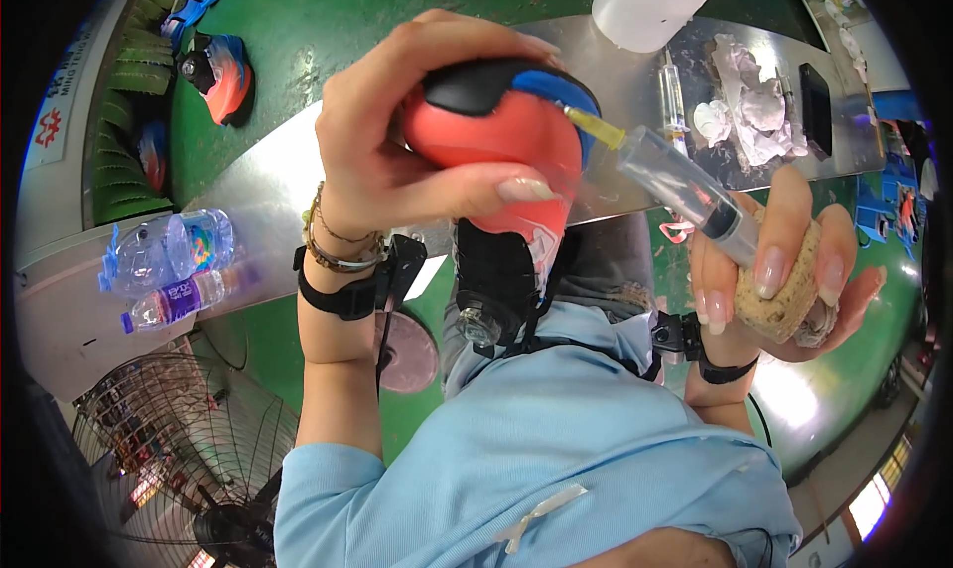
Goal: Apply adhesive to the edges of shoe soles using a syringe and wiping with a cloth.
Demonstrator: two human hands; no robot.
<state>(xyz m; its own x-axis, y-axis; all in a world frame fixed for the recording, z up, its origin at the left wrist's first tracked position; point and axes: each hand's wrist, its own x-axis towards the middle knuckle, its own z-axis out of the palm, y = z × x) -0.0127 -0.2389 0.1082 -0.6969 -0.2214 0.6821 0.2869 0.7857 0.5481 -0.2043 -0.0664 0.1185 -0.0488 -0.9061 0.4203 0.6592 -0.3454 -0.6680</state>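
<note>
My left hand (367,121) is wrapped round a coral-red shoe (486,136) with black and blue parts, its thumb pressed along the near side. The shoe is raised in front of me, its black part hanging down. My right hand (784,250) grips a clear syringe (670,176) and, in the same grasp, a tan sponge (779,295) with a frayed, greyish edge. A yellow needle tip (596,128) on the syringe points up and left at the shoe's blue edge. Whether the tip touches the shoe, I cannot tell.
On the metal bench (615,186) lie another syringe (673,96), crumpled tissue (759,111) and a black, flat, phone-like object (816,111). A white container (655,7) stands at the back. Bottles (179,295) lie left; a fan (179,459) stands lower left. Another shoe (226,81) is far left.
</note>
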